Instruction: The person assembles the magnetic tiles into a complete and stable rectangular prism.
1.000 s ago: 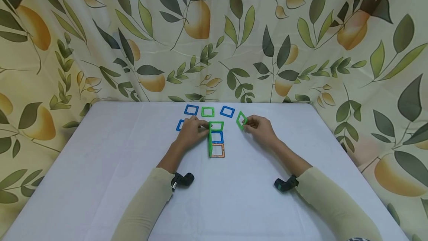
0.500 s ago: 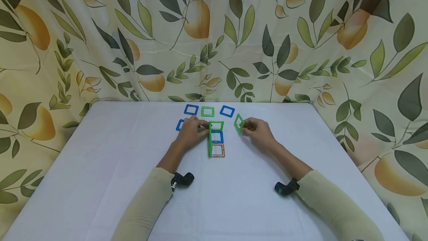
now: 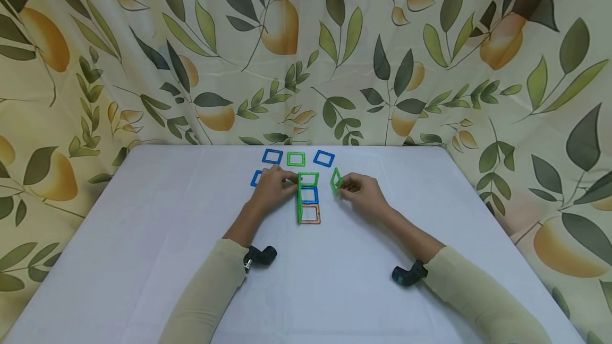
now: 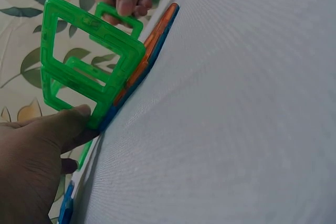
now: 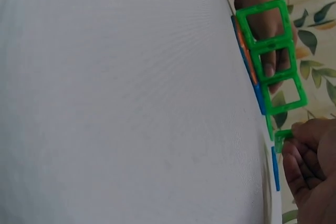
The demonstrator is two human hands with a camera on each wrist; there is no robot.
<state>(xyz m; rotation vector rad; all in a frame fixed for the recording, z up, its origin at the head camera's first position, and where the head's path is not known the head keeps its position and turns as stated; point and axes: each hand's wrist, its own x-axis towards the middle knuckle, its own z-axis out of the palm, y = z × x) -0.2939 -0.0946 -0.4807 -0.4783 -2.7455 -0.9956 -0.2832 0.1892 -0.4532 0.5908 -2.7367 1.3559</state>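
My left hand (image 3: 272, 190) pinches the far end of an upright green row of magnetic tiles (image 3: 299, 208). In the left wrist view its thumb lies on the green frame. Along the right side of this row lie a blue tile (image 3: 309, 203) and an orange tile (image 3: 313, 222), with a green tile (image 3: 309, 185) at the far end. To the right of them, my right hand (image 3: 363, 192) pinches a separate green square tile (image 4: 118, 16), tilted on edge and apart from the row. The right wrist view shows only a small part of that tile, beyond the fingertips.
Loose square tiles lie behind the hands: a blue one (image 3: 272, 162), a green one (image 3: 296, 164) and another blue one (image 3: 324, 164). One more blue tile (image 3: 254, 178) is partly hidden by the left hand. A patterned curtain (image 3: 306, 94) hangs behind the white table (image 3: 143, 238).
My right hand has moved left and slightly nearer with its green tile, towards the row, and the tile has turned more edge-on. The left hand and the row have stayed put.
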